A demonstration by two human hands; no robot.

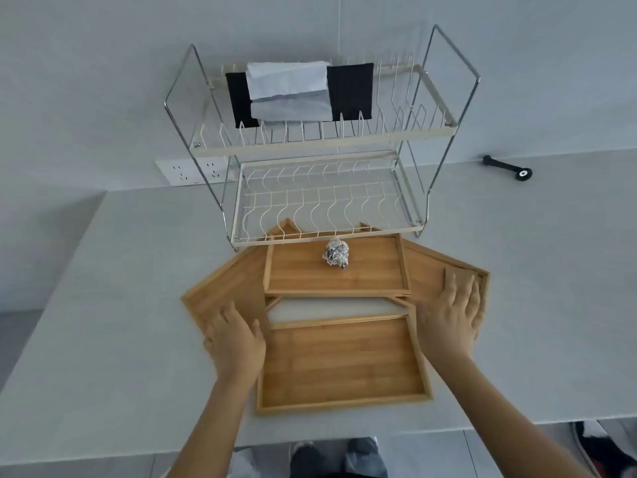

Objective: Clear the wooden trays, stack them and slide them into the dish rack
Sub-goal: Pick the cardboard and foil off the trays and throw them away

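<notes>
Several wooden trays lie overlapping on the grey counter below a two-tier wire dish rack [241, 215]. The far tray [300, 270] holds a crumpled foil ball [336, 256]. The near tray [341, 363] is bare. A left tray [224, 284] and a right tray [427, 267] lie angled under the others. My left hand [234, 339] rests flat on the left tray's near corner, fingers apart. My right hand [451, 312] lies spread on the right tray, fingertips near its far rim.
Folded grey and black cloths [289, 88] sit on the rack's upper tier. A wall socket [186, 170] is behind the rack at left. A black handle-like object [506, 165] lies at the back right of the counter [120, 305]. The counter's front edge is near my body.
</notes>
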